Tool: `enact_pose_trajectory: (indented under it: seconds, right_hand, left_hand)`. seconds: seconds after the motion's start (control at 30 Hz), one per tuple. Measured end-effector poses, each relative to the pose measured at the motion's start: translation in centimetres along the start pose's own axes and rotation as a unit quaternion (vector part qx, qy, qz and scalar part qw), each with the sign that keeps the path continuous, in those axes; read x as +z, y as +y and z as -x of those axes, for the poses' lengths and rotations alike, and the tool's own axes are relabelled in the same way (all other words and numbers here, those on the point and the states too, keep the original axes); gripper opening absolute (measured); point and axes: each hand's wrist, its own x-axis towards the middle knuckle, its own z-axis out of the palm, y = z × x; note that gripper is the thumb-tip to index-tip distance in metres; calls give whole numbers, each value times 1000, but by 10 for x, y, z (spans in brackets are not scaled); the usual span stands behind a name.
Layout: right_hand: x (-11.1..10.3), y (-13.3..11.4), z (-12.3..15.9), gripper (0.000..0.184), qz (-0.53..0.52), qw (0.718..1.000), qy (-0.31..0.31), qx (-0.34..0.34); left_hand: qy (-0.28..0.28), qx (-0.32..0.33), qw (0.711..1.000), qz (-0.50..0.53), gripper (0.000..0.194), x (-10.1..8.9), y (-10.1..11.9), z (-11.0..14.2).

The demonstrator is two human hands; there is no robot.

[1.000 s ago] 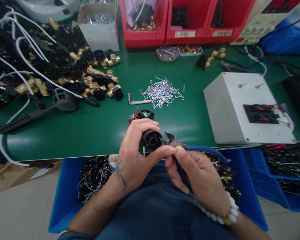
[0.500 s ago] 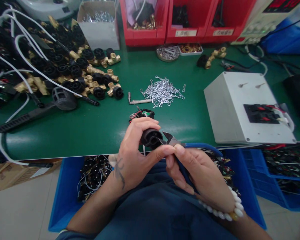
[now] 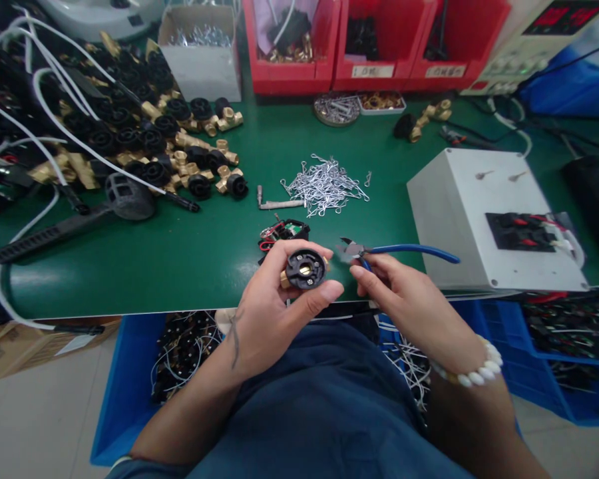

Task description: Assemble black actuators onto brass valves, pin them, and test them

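My left hand [image 3: 274, 299] is closed round a brass valve fitting with a round black plastic housing [image 3: 305, 269]. The housing's open face points up at me, showing screws and a brass centre. In my right hand [image 3: 404, 293] is a pair of blue-handled cutting pliers [image 3: 409, 250], jaws parted and pointing left, just right of the fitting and apart from it. Behind my left hand a small circuit assembly with red and black wires [image 3: 284, 233] lies on the green bench. Past it are a pile of metal hairpin clips [image 3: 327, 186] and a small L-shaped tool [image 3: 279, 203].
Brass fittings with black caps [image 3: 194, 159] heap up at the left, beside a black mallet-like tool [image 3: 127, 196] and white cables. Red bins [image 3: 294, 80] line the back. A grey switch box [image 3: 454, 219] stands right. Blue crates [image 3: 112, 399] sit below the bench edge.
The fitting in my left hand has turned, its face now showing screws and brass. My right hand has drawn the pliers away from it to the right.
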Motion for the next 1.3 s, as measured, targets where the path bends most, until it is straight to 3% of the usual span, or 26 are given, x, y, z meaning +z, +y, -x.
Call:
enact_pose_trajectory:
  seconds: [0.13, 0.23, 0.3, 0.37, 0.43, 0.53, 0.63, 0.73, 0.83, 0.93, 1.0, 1.07, 1.17, 1.23, 1.3]
  right_hand:
    - [-6, 17, -6, 35, 187, 979, 79, 22]
    - [-1, 12, 0, 30, 97, 983, 148, -53]
    - [8, 2, 8, 33, -95, 986, 84, -107]
    - [21, -10, 17, 45, -290, 948, -23, -130]
    - [35, -20, 24, 46, -384, 912, -58, -128]
    - [49, -26, 28, 32, -361, 924, 2, -125]
    - [55, -22, 29, 29, -289, 941, 50, -169]
    - [55, -16, 29, 27, -261, 944, 64, -191]
    - [53, -11, 31, 31, -311, 937, 8, -157]
    - [49, -8, 31, 36, -457, 878, -105, -95]
    - [47, -6, 30, 38, -524, 839, -133, -68]
    - [45, -6, 30, 37, -554, 821, -123, -62]
    - [44, -5, 29, 36, -560, 819, -108, -61]
    - [44, -5, 30, 41, -553, 825, -100, -53]
    - [44, -5, 30, 45, -548, 830, -97, -44]
  left_hand:
    - [-39, -3, 999, 19, 31, -2, 3, 1]
    - [-39, 27, 999, 1, 33, -1, 3, 0]
    - [-31, 59, 998, -3, 38, 2, 2, -1]
    - [-25, 83, 996, 5, 42, 4, 2, -1]
    - [-28, 89, 996, 5, 37, 7, 4, 0]
    - [-21, 70, 997, -5, 18, 11, 7, 2]
    - [6, 53, 998, 20, 3, 15, 6, 3]
    - [15, 30, 998, 56, 12, 18, 3, 3]
    - [-1, 3, 999, 52, 35, 13, 3, -1]
    - [27, 43, 996, -66, 44, -2, 6, -12]
    - [84, 93, 963, -239, 44, -13, 4, -20]
    - [116, 105, 894, -420, 52, -19, -1, -27]
    - [88, 67, 810, -577, 68, -17, -15, -36]
    - [73, 61, 793, -602, 70, -14, -23, -40]
    - [87, 72, 815, -568, 61, -14, -28, -42]
